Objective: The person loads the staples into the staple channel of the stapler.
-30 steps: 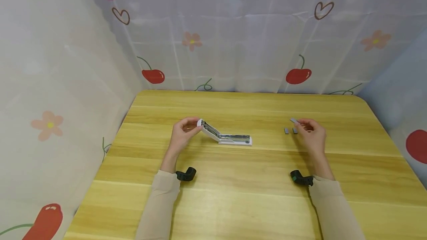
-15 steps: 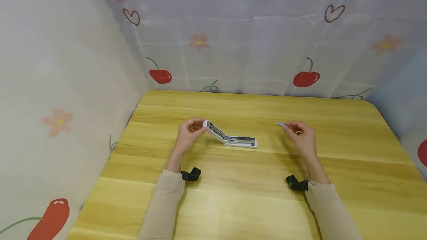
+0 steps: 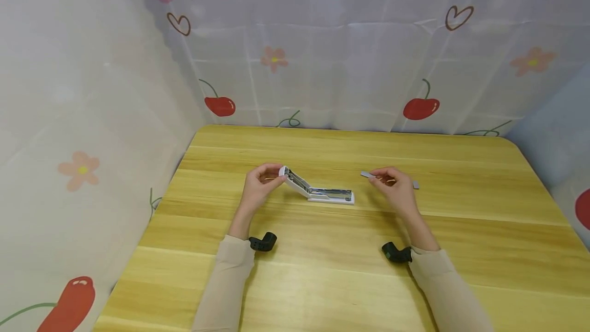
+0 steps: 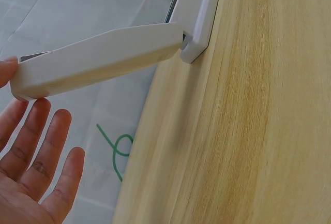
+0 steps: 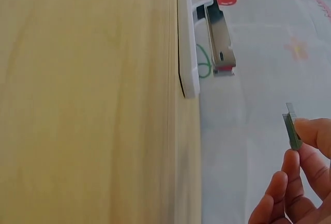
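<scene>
A white stapler [image 3: 329, 200] lies on the table with its top cover swung far back and its metal staple channel exposed. My left hand [image 3: 261, 187] pinches the end of the raised cover between thumb and fingers; in the left wrist view the cover [image 4: 103, 61] slants away from the base. To the right of the stapler, my right hand [image 3: 397, 188] holds a small grey strip of staples [image 3: 367, 174] by one end, above the table. The right wrist view shows the strip's channel-shaped profile between thumb and fingertips, apart from the stapler's metal channel [image 5: 221, 40].
Another small grey staple strip [image 3: 416, 185] lies on the wooden table [image 3: 322, 270], just right of my right hand and partly covered by it. A printed curtain [image 3: 322, 76] hangs behind the table's far edge. Each wrist wears a black camera mount.
My right hand has lifted the staple strip from beside the other strips and carried it left toward the stapler. The left hand keeps its grip on the cover. The head view shifted slightly.
</scene>
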{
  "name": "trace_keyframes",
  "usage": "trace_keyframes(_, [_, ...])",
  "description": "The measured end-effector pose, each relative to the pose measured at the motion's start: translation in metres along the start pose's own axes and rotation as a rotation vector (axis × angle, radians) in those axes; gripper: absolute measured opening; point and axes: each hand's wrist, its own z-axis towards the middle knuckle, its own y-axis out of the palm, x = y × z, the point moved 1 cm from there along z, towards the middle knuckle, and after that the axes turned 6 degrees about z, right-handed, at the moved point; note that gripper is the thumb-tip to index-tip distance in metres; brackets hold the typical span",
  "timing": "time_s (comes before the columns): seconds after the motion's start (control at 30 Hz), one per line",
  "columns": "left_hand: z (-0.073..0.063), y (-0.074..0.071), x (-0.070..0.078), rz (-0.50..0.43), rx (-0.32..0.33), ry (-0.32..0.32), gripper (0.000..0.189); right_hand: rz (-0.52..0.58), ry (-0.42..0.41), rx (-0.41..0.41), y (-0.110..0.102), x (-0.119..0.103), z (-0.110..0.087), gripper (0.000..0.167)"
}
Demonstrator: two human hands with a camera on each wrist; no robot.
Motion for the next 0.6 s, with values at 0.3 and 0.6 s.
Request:
trace_keyframes(0.3, [-0.001,-0.001,0.001,0.002,-0.006,0.0,0.031,-0.022,-0.022,-0.076,0.017,-0.023,-0.006,0.019])
trace_keyframes(0.6, [-0.001,-0.001,0.001,-0.001,-0.005,0.004,0.031,-0.025,-0.037,-0.125,0.033,-0.01,0.0,0.015])
